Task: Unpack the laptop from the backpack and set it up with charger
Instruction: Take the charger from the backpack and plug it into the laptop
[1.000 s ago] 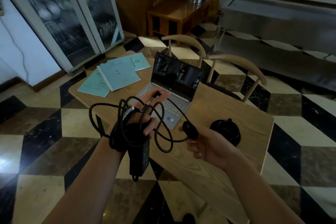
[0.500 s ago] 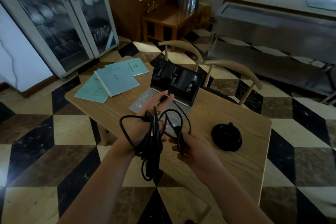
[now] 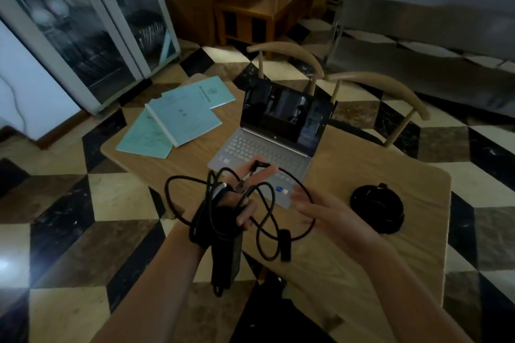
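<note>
**Charger bundle in the left hand, laptop open on the surface**

The left hand (image 3: 245, 198) grips a tangled black laptop charger with its brick and looped cable (image 3: 225, 245), held above the near edge of the light wooden surface (image 3: 348, 264). The right hand (image 3: 328, 214) is spread loose beside the loops, grasping nothing. The silver laptop with its dark screen raised (image 3: 267, 136) sits at the far edge, beside pale blue booklets (image 3: 184, 120).

Counts of things on and around a wooden table.

One table (image 3: 348, 273). One open laptop (image 3: 267, 136). One charger (image 3: 225, 253) with its tangled cable. Three blue-green booklets (image 3: 184, 117), overlapping. One round black lid (image 3: 376, 209). Two wooden chairs (image 3: 289, 56) behind the table. Two hands: left (image 3: 245, 192), right (image 3: 328, 214).
</note>
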